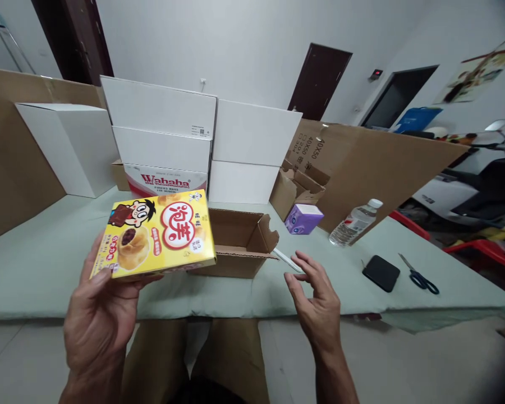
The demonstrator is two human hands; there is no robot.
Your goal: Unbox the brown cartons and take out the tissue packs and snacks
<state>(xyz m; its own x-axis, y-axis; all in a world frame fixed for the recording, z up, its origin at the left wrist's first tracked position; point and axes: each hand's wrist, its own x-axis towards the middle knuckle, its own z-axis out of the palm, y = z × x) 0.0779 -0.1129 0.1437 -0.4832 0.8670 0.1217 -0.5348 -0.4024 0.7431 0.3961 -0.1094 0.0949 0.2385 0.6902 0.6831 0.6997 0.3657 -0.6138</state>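
My left hand [103,314] grips a yellow snack box [157,235] at its lower left corner, thumb on the front face. The snack box is tilted, with a cartoon figure and a cream puff printed on it. Behind and to the right of it stands an open brown cardboard box [235,265], part of which the snack box hides. To the right of that carton, my right hand [315,294] is raised with thumb and fingers apart and nothing between them. Just beyond its fingertips a thin white strip [287,259] lies on the table, partly hidden.
On the green-covered table [33,258], white cartons [248,134] and a Wahaha carton [164,178] stand at the back. Rightward are a purple box [303,219], a water bottle [356,223], a black pouch [381,273] and scissors [419,278]. Cardboard panels [374,163] border the sides.
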